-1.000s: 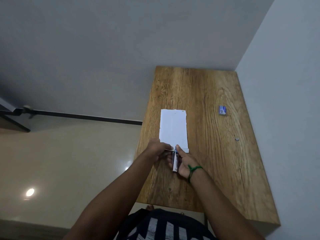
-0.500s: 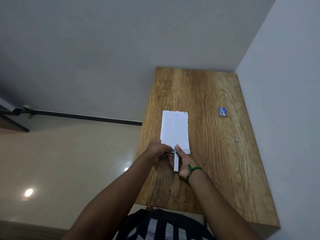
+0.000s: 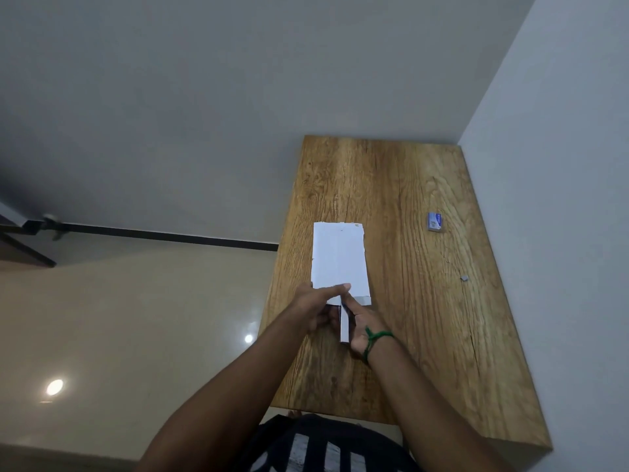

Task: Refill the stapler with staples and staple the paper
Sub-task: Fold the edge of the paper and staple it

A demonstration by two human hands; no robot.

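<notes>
On the bench [image 3: 418, 335] the left hand [image 3: 315, 306] pinches the paper [image 3: 339, 257] at its near edge while the right hand [image 3: 362, 323] grips the stapler [image 3: 344, 327] against that edge.

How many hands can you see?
2. The left hand holds the near edge of the paper, one finger stretched over it. The right hand, beside it, grips the stapler at that same edge.
</notes>
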